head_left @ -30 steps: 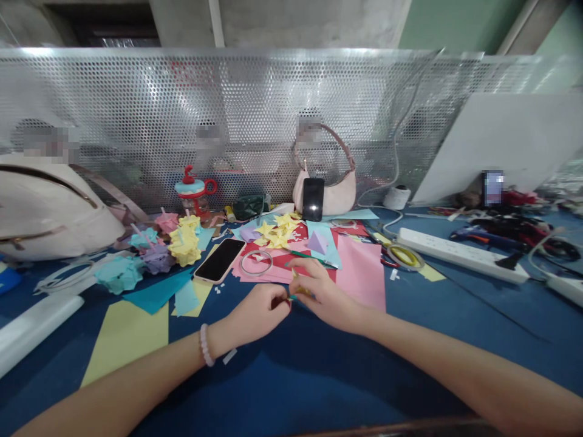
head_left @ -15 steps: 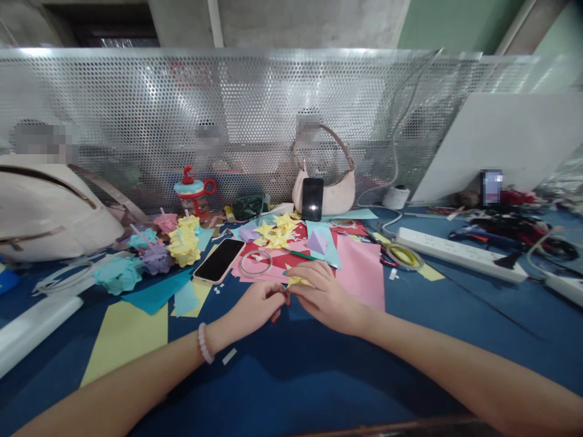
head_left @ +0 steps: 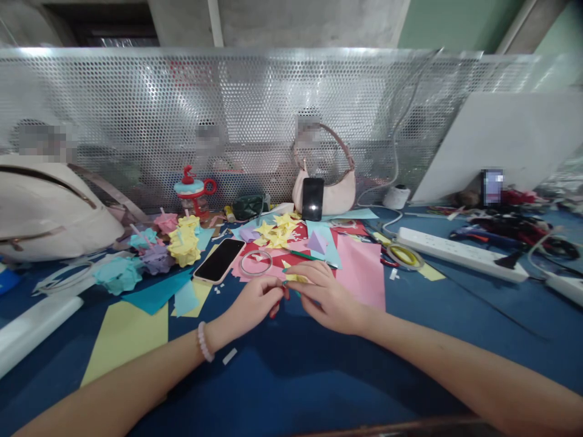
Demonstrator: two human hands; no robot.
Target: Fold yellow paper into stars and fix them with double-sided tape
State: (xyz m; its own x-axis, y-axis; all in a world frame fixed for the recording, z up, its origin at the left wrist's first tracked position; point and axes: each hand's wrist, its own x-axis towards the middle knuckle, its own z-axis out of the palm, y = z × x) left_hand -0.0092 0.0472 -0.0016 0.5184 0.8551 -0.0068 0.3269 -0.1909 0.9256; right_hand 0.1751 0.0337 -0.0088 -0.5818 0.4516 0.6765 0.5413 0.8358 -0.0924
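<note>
My left hand (head_left: 259,301) has its fingers curled in a pinch, its tips meeting those of my right hand (head_left: 330,298) above the blue table. Between them is a small yellow folded paper (head_left: 296,278), mostly hidden behind the right fingers. My right hand bends over it from the right. Just beyond lie several yellow paper stars (head_left: 279,232), a green pen-like stick (head_left: 303,255), a clear tape ring (head_left: 255,263) and a purple folded paper (head_left: 317,243). Red and pink paper sheets (head_left: 362,270) spread under these.
A phone (head_left: 219,261) lies left of the stars. Folded paper balls (head_left: 119,274) and yellow paper (head_left: 127,340) are farther left. Behind stand a red-lidded cup (head_left: 194,193), a pink handbag (head_left: 344,191) and an upright phone (head_left: 313,199). A power strip (head_left: 460,254) lies right.
The yellow folded paper has turned slightly, and one of its tips now shows above the right fingers. Both hands stay nearly in place, with small finger shifts.
</note>
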